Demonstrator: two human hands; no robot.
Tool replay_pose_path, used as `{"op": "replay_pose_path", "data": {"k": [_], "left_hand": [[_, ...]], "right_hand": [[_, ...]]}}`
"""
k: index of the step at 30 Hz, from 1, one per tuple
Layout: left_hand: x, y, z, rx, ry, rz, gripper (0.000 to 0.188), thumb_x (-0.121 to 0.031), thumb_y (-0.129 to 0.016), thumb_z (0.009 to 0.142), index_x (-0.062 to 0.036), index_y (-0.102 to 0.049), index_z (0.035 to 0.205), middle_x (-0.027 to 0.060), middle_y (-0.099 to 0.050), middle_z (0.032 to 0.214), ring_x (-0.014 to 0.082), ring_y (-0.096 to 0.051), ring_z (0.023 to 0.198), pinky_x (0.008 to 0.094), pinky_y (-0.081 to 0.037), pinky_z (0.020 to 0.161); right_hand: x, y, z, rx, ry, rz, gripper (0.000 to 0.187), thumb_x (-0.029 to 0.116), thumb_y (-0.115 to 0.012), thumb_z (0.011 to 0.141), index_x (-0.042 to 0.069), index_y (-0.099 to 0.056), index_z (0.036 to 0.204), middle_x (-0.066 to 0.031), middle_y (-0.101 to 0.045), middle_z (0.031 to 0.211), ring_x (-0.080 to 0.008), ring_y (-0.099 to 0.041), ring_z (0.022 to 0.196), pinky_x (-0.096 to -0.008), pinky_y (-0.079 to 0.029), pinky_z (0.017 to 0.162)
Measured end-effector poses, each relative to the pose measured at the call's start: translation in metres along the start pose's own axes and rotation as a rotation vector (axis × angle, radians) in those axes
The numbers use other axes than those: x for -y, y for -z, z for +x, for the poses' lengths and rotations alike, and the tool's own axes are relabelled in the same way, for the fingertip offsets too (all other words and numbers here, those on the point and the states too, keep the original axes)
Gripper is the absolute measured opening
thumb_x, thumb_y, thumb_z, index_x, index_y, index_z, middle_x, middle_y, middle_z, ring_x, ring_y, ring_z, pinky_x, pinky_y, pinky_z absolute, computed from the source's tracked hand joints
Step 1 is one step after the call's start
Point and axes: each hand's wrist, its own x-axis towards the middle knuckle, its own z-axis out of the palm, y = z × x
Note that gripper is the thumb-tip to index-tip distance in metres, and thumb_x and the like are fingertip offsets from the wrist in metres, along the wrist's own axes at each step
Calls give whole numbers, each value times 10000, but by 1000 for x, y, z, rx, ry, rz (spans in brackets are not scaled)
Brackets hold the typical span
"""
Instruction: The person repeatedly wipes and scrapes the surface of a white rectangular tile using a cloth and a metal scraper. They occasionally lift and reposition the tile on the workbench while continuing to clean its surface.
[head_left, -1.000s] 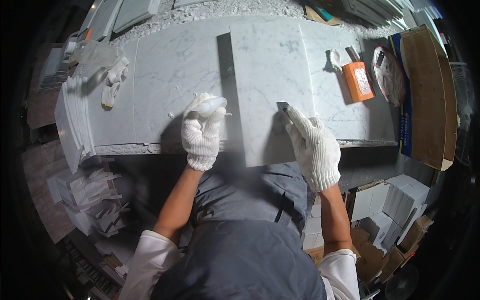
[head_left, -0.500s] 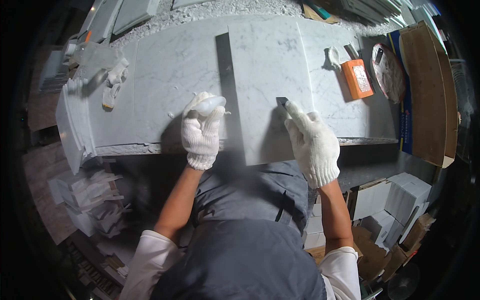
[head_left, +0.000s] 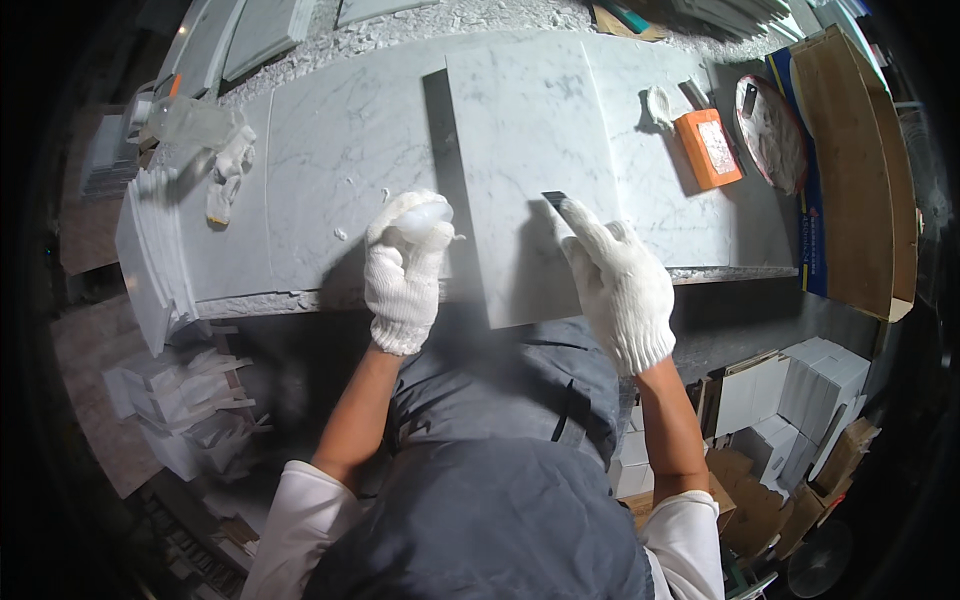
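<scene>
Both hands wear white knitted gloves. My left hand (head_left: 402,285) is closed round a whitish, translucent rounded object (head_left: 428,217), perhaps a plastic bottle, held just left of a marble slab (head_left: 525,110). The pale grey-veined slab lies lengthwise on the worktop, its near end jutting past the front edge. My right hand (head_left: 625,290) is over the slab's near right part, fingers closed on a small dark flat blade (head_left: 553,198) like a scraper. Its grip end is hidden by the glove. I cannot tell whether the blade touches the slab.
On the right are an orange box (head_left: 708,150), a round dish of white paste (head_left: 770,135) and an open cardboard carton (head_left: 845,170). A crumpled plastic bag (head_left: 195,125) lies at left, beside stacked white tiles (head_left: 150,260). More slabs (head_left: 268,35) lean at the back.
My right hand and the blade have shifted slightly left over the slab. My left hand has turned a little, so less of the whitish object shows. The whole view has shifted slightly.
</scene>
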Motion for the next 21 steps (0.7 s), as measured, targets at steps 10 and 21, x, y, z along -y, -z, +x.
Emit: {"op": "replay_pose_path", "data": {"k": [10,21], "left_hand": [[-11,3,10,120,-189,226,466,-100,-780,902,-41,-599,1327,108,-670,1208,185,-669,1068,325,-577,904],[-23,-8,31,256,-764,1026,577,-179,-856,706,-155,-672,1252,29,-655,1150,302,-611,1109,437,-478,1002]], "right_hand": [[-11,13,-32,129,-30,-17,362,201,-556,980,277,-586,1332,-137,-667,957,-346,-683,767,-445,-534,635],[-23,-20,-53,-85,-116,502,462,47,-678,914,138,-635,1365,-128,-701,1071,-275,-678,894,-336,-552,780]]}}
